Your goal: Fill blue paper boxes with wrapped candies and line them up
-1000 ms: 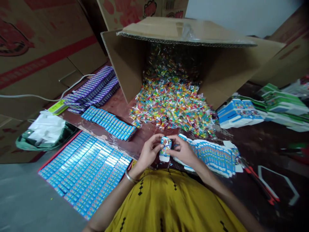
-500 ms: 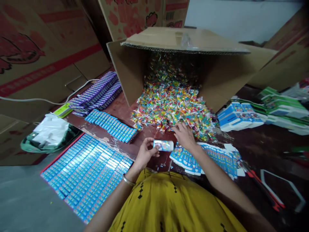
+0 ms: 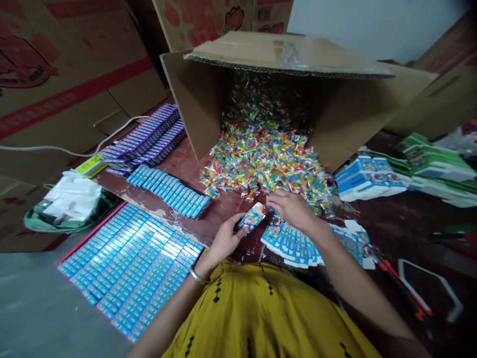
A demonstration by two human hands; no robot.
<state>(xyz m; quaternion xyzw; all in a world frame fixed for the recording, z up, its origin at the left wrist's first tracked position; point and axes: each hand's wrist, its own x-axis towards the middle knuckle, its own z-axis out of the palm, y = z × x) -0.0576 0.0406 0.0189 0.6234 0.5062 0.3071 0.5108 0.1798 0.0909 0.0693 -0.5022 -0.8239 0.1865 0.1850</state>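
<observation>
Between the thumb and fingers of my left hand [image 3: 225, 239] is a small blue candy box [image 3: 252, 219], tilted with its white flap end up and to the right. My right hand [image 3: 289, 208] is closed at that end, pinching a small packet of colourful candy [image 3: 266, 209] against the box's mouth. Just beyond lies a big heap of clear candy packets [image 3: 261, 159], spilling from a cardboard carton [image 3: 201, 107] on its side. Under my right forearm a fanned row of flat blue boxes [image 3: 288, 242] lies on the table.
Filled blue boxes stand in a row [image 3: 169, 191] and in a red-edged tray [image 3: 130, 268] on the left. Purple boxes [image 3: 145, 139] sit behind them. A green bag of white pieces [image 3: 70, 201] is far left. At right are stacked flat cartons [image 3: 368, 178] and a red-handled tool [image 3: 402, 286].
My right hand has come from the candy heap to the box with a candy packet. My left hand has turned the box so its end points up and to the right.
</observation>
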